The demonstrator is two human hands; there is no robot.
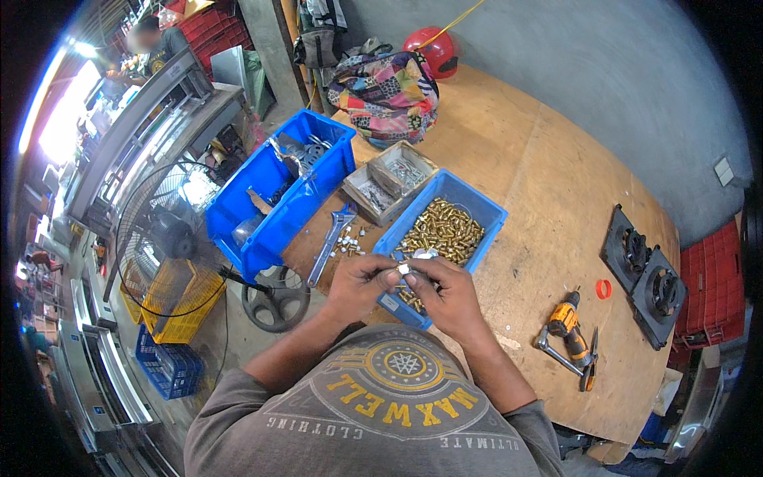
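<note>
My left hand (359, 284) and my right hand (447, 292) meet in front of my chest, fingertips pinched together on a small silver metal fitting (404, 269). Both hands hover over the near corner of a blue plastic bin (477, 208) filled with several small brass parts (442, 230). A few silvery pieces lie on top of the brass parts near my fingers.
A wooden workbench (548, 191) holds an adjustable wrench (329, 242), two small cardboard boxes of screws (389, 181), a second blue bin of metal parts (274, 199), a colourful bag (386, 89), a cordless drill (569, 324), pliers, two black metal plates (645, 274) and a red helmet. A fan and yellow crate stand left.
</note>
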